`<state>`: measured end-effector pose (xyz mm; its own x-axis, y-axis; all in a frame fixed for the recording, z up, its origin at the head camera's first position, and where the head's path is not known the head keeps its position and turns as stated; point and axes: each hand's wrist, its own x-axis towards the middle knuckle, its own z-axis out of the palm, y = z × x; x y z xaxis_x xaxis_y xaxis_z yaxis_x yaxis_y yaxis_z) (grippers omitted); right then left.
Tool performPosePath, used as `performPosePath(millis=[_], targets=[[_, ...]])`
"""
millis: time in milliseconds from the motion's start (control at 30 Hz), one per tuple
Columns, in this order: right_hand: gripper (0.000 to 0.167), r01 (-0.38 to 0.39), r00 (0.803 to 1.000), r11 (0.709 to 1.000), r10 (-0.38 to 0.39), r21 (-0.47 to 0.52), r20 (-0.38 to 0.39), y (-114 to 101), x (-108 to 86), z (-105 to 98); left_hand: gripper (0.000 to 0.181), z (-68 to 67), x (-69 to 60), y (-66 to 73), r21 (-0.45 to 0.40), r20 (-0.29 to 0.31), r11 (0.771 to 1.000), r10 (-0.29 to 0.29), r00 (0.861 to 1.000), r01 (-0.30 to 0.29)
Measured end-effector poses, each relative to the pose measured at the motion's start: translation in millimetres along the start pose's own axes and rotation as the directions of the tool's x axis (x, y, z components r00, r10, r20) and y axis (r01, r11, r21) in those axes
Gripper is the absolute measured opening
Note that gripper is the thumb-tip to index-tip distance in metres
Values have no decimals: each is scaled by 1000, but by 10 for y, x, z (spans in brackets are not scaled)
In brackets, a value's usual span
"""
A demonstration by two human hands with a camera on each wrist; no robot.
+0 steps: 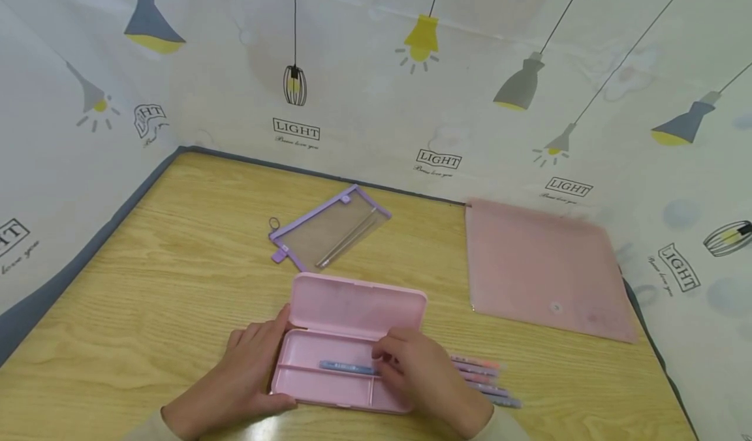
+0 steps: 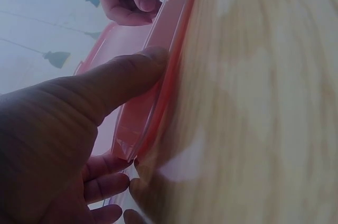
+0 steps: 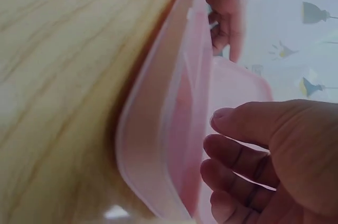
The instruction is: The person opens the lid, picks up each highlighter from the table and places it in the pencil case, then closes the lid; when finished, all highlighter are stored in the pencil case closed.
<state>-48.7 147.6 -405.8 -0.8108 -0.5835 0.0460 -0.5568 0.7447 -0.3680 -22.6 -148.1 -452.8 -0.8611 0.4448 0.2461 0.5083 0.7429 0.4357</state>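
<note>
A pink pencil case lies on the table with its lid swung up at the back. Dividers split its inside into compartments. One blue pen lies in the long rear compartment, its right end hidden by my right hand. That hand hovers over the case's right side, fingers loosely bent; the right wrist view shows nothing between thumb and fingers. My left hand holds the case's left end, thumb against the front wall and the other fingers around the end.
Several pastel pens lie on the table right of the case, partly behind my right hand. A clear pouch with purple trim, holding thin sticks, lies behind the case. A pink folder rests at the back right, near the printed curtain.
</note>
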Motion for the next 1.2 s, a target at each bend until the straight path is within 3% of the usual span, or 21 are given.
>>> performPosePath(millis=[367, 733, 967, 1200], targets=[[14, -4, 987, 1000, 6, 14, -160, 218, -221, -263, 130, -14, 6, 8, -8, 5, 1000, 3, 1000, -2], [13, -79, 980, 996, 87, 51, -179, 667, -532, -507, 129, 1, -3, 0, -8, -20, 1000, 21, 1000, -21], [12, -173, 975, 982, 181, 72, -129, 890, -683, -522, 131, 5, 3, 2, -27, -11, 1000, 7, 1000, -7], [11, -277, 955, 959, 282, 65, -94, 1092, -811, -494, 132, 6, 1, 3, -32, -6, 1000, 0, 1000, 0]])
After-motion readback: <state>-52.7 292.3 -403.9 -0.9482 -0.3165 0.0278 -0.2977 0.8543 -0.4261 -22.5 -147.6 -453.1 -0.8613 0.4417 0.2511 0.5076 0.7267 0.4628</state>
